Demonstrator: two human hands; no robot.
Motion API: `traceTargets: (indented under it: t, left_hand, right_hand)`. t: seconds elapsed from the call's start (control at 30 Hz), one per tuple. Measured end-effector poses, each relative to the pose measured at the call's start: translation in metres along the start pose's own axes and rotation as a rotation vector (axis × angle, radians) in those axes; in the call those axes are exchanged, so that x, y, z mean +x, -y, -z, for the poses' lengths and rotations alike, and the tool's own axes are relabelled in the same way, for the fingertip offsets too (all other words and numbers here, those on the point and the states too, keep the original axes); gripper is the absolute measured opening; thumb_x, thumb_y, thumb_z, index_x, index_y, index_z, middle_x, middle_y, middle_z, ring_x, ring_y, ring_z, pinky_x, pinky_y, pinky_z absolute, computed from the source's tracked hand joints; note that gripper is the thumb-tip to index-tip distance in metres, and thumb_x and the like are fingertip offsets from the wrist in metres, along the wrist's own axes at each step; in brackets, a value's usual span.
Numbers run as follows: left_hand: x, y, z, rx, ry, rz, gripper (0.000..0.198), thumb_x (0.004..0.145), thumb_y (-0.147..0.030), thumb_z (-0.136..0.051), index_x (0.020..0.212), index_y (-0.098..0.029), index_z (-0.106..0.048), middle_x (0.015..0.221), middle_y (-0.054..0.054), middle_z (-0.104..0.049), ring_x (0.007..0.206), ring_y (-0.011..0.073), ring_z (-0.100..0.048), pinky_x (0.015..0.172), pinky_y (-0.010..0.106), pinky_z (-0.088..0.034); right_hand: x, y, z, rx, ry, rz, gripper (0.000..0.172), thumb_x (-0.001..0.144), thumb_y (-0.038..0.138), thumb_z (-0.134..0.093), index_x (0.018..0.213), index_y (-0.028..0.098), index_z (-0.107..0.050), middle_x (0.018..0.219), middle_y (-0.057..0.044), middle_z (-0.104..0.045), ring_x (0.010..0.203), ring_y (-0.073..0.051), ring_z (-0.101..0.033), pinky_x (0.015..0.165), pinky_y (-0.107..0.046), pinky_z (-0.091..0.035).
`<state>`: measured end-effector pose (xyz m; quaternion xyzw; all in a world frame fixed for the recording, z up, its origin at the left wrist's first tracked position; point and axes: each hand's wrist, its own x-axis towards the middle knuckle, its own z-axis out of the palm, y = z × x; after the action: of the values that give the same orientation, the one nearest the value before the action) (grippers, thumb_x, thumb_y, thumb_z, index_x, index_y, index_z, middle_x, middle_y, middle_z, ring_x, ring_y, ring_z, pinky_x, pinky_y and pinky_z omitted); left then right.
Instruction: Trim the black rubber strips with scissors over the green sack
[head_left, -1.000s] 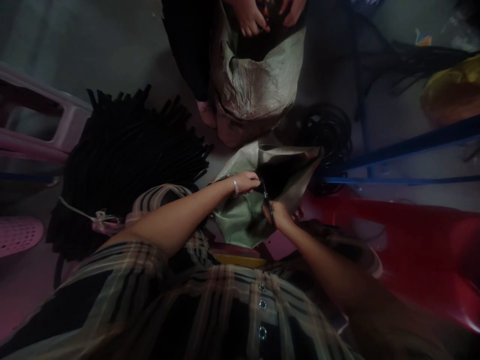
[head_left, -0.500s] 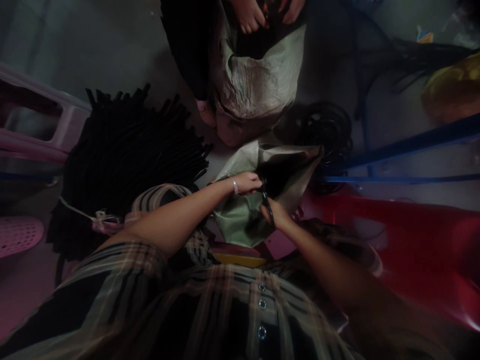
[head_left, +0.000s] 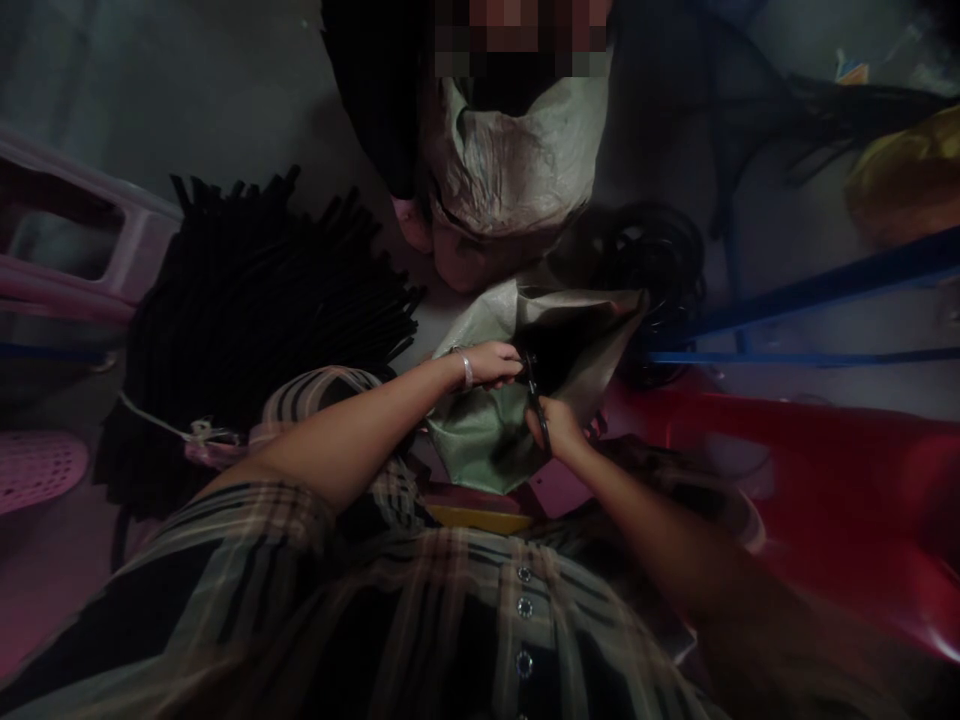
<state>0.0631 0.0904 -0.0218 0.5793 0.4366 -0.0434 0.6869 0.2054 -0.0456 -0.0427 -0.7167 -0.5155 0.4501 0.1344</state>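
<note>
A plaid button-front shirt (head_left: 480, 630) fills the bottom of the view, above a concrete floor (head_left: 187, 100). A curved red plastic piece (head_left: 817, 480) lies to the right, with blue rods (head_left: 810, 318) beyond it. A large bundle of black strips (head_left: 255, 320) lies on the left beside a pink plastic stool (head_left: 67, 225). Opposite, a second person in dark clothing (head_left: 367, 90) stands at a pale woven sack (head_left: 517, 165). A coil of black cord (head_left: 645, 265) lies near it.

Between the person's forearms sits a green woven sack (head_left: 487, 440). The left hand (head_left: 487, 365) pinches its edge. The right hand (head_left: 559, 425) is closed around black-handled scissors (head_left: 538, 415), their blades at the sack's edge. A silver bracelet (head_left: 466, 367) circles the left wrist. A small printed packet (head_left: 850, 70) lies far off, its print unreadable.
</note>
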Motion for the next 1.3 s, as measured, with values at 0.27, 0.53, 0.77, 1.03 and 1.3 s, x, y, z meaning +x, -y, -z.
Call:
traceTargets:
  t: [0.27, 0.53, 0.77, 1.03, 1.3]
  left_hand:
    - [0.002, 0.008, 0.002, 0.281, -0.183, -0.004, 0.016, 0.077, -0.03, -0.052, 0.078, -0.016, -0.059, 0.051, -0.004, -0.05, 0.039, 0.0051, -0.041, 0.039, 0.016, -0.029]
    - [-0.001, 0.0, 0.002, 0.225, -0.146, 0.034, 0.015, 0.073, -0.023, -0.056, 0.084, -0.015, -0.061, 0.054, -0.004, -0.051, 0.04, 0.0057, -0.04, 0.04, 0.017, -0.029]
    - [-0.004, -0.008, 0.004, 0.051, -0.216, -0.002, 0.009, 0.073, -0.02, -0.057, 0.08, -0.014, -0.057, 0.052, -0.004, -0.05, 0.041, 0.0057, -0.043, 0.04, 0.016, -0.031]
    - [-0.005, -0.006, -0.006, 0.087, -0.077, 0.009, 0.006, 0.074, -0.019, -0.057, 0.075, -0.014, -0.054, 0.055, -0.003, -0.053, 0.041, 0.0047, -0.045, 0.039, 0.015, -0.035]
    - [-0.001, 0.0, -0.005, 0.065, -0.05, -0.025, 0.008, 0.076, -0.021, -0.057, 0.075, -0.014, -0.054, 0.055, -0.003, -0.054, 0.04, 0.0045, -0.046, 0.039, 0.015, -0.036]
  right_hand:
    - [0.0, 0.004, 0.003, -0.002, 0.029, -0.082, 0.019, 0.067, 0.028, -0.047, 0.054, 0.016, -0.052, 0.048, 0.001, -0.046, 0.048, -0.01, -0.042, 0.046, -0.021, -0.026]
    - [0.001, 0.002, 0.004, 0.081, 0.003, -0.119, 0.018, 0.068, 0.027, -0.047, 0.054, 0.016, -0.05, 0.047, 0.002, -0.046, 0.046, -0.01, -0.042, 0.045, -0.021, -0.025]
    - [0.009, -0.008, -0.004, -0.123, -0.001, 0.022, 0.02, 0.081, 0.033, -0.045, 0.077, 0.017, -0.056, 0.066, -0.004, -0.06, 0.06, -0.013, -0.053, 0.053, -0.021, -0.031]
    - [0.01, -0.013, -0.009, -0.256, 0.056, 0.059, 0.025, 0.084, 0.038, -0.046, 0.093, 0.017, -0.057, 0.083, -0.007, -0.066, 0.073, -0.017, -0.06, 0.059, -0.022, -0.034]
    - [0.01, -0.009, -0.007, -0.251, 0.057, 0.036, 0.024, 0.083, 0.037, -0.047, 0.093, 0.017, -0.057, 0.078, -0.006, -0.064, 0.068, -0.016, -0.057, 0.058, -0.022, -0.034]
